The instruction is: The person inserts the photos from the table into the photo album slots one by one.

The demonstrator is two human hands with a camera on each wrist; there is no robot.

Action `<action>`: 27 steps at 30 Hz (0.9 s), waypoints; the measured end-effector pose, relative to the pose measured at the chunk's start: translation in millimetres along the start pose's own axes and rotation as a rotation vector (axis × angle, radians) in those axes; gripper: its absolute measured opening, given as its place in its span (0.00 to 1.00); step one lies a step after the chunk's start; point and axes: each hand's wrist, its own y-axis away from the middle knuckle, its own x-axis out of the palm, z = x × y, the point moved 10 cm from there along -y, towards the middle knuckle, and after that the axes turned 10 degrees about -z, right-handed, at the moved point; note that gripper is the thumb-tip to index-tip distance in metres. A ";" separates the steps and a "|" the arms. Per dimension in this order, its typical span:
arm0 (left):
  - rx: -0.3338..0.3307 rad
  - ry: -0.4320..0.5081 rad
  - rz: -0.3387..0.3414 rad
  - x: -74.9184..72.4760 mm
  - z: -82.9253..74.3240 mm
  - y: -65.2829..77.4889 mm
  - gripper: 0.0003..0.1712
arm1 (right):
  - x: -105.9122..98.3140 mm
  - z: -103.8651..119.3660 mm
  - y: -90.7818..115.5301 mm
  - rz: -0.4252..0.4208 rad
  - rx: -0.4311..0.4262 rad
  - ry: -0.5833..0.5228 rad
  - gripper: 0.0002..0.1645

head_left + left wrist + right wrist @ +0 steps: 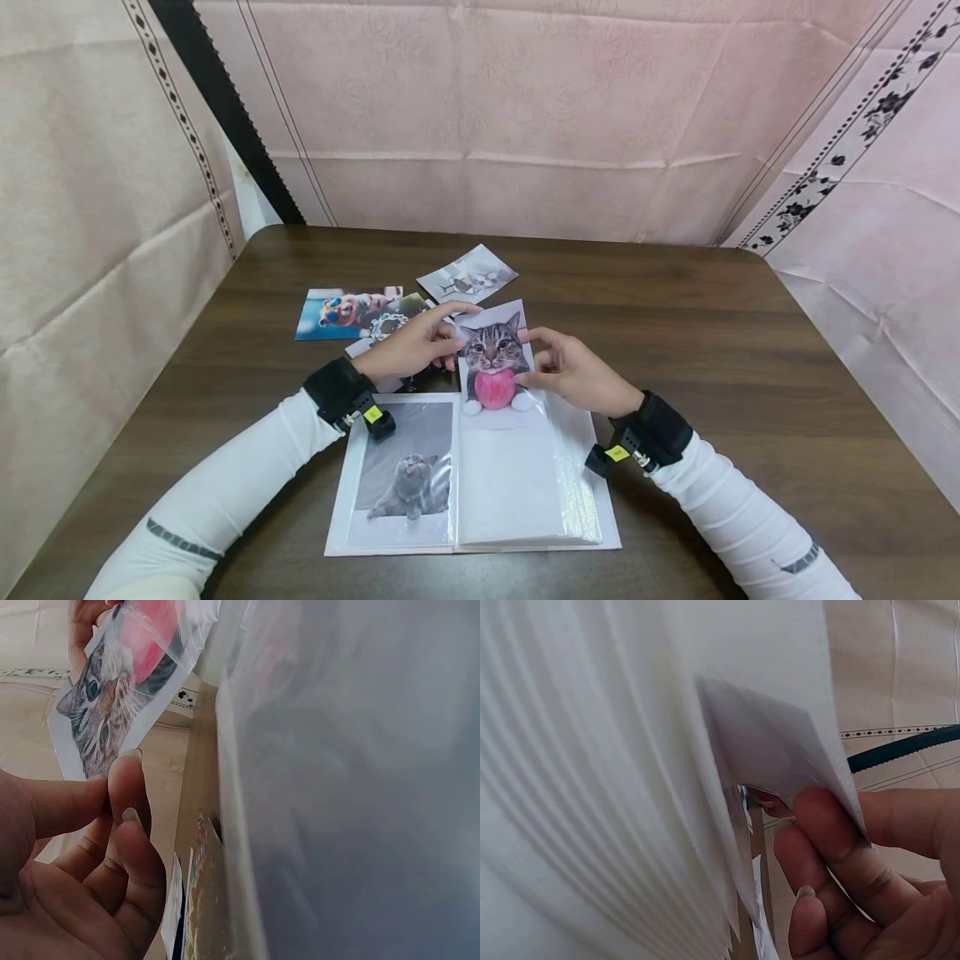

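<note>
Your wrist labels (pixel 372 414) are illegible; your left grip (pixel 411 343) pinches the cat photo (pixel 491 350) top left, your right grip (pixel 581 375) its right edge.

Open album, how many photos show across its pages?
2: the grey cat photo on the left page, the tabby cat photo at the right page's top. More may be hidden underneath.

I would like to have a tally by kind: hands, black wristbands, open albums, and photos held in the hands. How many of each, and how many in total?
Hands (left hand, right hand): 2
Black wristbands: 2
Open album: 1
Held photo, cat with pink ball: 1
Total: 6
</note>
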 end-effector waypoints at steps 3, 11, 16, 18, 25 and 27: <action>-0.003 -0.001 0.002 -0.4 0.4 0.2 0.29 | 0.1 -0.5 -0.2 -0.002 -0.002 0.002 0.37; -0.013 -0.007 0.011 -0.2 1.2 1.4 0.26 | 0.8 0.0 -0.8 0.002 -0.016 -0.004 0.35; -0.006 -0.022 0.017 0.3 0.7 2.2 0.25 | 1.5 -0.1 -0.9 0.007 -0.018 -0.008 0.33; -0.002 -0.027 0.018 0.5 0.8 2.2 0.25 | 2.0 -0.3 -0.9 0.008 -0.017 -0.010 0.32; -0.008 -0.032 0.020 0.7 0.5 2.7 0.25 | 2.7 -0.6 -1.0 0.008 -0.021 -0.013 0.32; -0.009 -0.035 0.020 0.5 0.0 3.0 0.25 | 2.9 -0.9 -1.2 0.009 -0.024 -0.014 0.33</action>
